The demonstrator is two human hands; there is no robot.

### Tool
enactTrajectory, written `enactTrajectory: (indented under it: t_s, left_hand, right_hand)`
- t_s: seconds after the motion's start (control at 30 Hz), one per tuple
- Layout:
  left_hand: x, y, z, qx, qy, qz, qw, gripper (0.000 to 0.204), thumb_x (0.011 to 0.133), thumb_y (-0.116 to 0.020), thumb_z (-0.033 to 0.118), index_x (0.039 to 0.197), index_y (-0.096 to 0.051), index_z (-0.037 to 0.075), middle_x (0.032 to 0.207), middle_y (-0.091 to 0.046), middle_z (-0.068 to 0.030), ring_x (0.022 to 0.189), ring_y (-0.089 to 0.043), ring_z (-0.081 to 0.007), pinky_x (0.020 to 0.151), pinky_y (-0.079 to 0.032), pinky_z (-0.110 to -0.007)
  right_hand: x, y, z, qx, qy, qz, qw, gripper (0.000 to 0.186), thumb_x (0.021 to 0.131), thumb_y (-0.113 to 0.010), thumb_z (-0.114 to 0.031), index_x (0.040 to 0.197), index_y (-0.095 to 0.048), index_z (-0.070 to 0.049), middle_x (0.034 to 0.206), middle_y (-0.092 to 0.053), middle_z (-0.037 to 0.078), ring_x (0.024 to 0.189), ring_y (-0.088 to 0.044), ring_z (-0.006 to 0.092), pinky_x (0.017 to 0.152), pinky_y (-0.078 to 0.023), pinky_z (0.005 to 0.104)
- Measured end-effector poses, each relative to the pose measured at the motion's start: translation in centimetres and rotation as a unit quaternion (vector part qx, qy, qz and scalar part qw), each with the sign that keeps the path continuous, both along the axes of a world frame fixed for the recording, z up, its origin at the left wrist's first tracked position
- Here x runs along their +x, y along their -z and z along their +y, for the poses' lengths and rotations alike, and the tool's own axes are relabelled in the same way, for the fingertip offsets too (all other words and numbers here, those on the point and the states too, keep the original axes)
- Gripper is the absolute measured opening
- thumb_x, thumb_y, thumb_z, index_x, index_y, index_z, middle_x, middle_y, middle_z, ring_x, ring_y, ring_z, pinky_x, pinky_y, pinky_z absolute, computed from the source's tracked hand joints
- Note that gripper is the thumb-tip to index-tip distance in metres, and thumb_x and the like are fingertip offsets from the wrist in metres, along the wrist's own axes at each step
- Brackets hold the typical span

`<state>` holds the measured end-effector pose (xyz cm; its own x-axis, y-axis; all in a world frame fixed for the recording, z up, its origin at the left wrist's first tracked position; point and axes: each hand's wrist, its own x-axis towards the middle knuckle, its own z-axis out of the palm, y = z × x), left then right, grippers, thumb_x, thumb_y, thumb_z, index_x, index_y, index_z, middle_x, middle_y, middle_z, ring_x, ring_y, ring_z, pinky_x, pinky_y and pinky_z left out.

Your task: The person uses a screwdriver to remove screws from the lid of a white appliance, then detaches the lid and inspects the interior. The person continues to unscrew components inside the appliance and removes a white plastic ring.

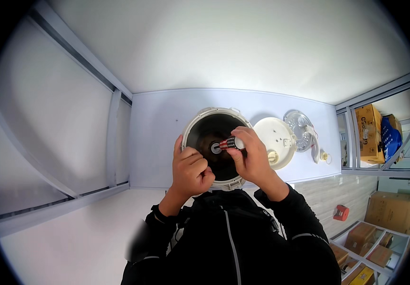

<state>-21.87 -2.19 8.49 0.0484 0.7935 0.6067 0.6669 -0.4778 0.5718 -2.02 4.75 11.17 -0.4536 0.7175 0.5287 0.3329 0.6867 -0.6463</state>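
A round white rice cooker body (207,113) with a dark interior stands on the table close in front of me. My right hand (252,154) grips a screwdriver (230,143) by its red, black and clear handle. The screwdriver points down to the left into the body, at a small pale round part (216,148) in the bottom; its tip is too small to make out. My left hand (190,168) straddles the near left rim, one finger stretched along the outside and the others curled inward. Whether those curled fingers hold something small is hidden.
Right of the body lies a round cream lid (281,126). Beyond it are a shiny clear-looking disc (296,124), a white curved handle-like part (315,151) and a small yellowish ring-shaped part (326,157). Cardboard boxes (369,133) and a red stool (341,213) stand off to the right.
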Motion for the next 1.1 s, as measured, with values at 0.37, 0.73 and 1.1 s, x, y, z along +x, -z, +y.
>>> enactTrajectory:
  t_s: [0.37, 0.73, 1.1]
  left_hand:
    - [-1.4, 1.5, -1.4, 0.009, -0.031, -0.130, 0.991, 0.035, 0.081, -0.069, 0.012, 0.114, -0.062, 0.002, 0.122, -0.065, -0.0176, 0.119, -0.059, -0.0346, 0.118, -0.033, -0.057]
    - [-5.0, 2.4, -3.9, -0.159, 0.064, -0.159, 0.972, 0.085, 0.081, -0.077, 0.020, 0.154, -0.040, -0.003, 0.161, -0.037, -0.0257, 0.150, -0.036, -0.0393, 0.119, -0.035, -0.047]
    - [-4.0, 4.0, -5.4, -0.097, 0.007, -0.137, 0.986, 0.071, 0.084, -0.074, 0.015, 0.147, -0.047, -0.002, 0.157, -0.042, -0.0242, 0.143, -0.045, -0.0375, 0.117, -0.036, -0.045]
  right_hand:
    - [0.8, 1.1, -0.3, 0.038, 0.041, 0.109, 0.992, 0.041, 0.095, -0.072, -0.018, 0.128, -0.055, 0.001, 0.118, -0.065, 0.024, 0.104, -0.065, 0.0399, 0.091, -0.053, 0.0431]
    - [2.6, -0.4, -2.4, 0.038, 0.073, 0.228, 0.970, 0.047, 0.098, -0.066, -0.010, 0.137, -0.042, 0.004, 0.127, -0.059, 0.022, 0.109, -0.060, 0.0260, 0.096, -0.050, 0.0372]
    - [5.6, -1.4, -6.6, 0.113, 0.187, 0.236, 0.947, 0.044, 0.102, -0.060, -0.016, 0.136, -0.039, 0.001, 0.126, -0.059, 0.022, 0.097, -0.063, 0.0181, 0.079, -0.056, 0.0279]
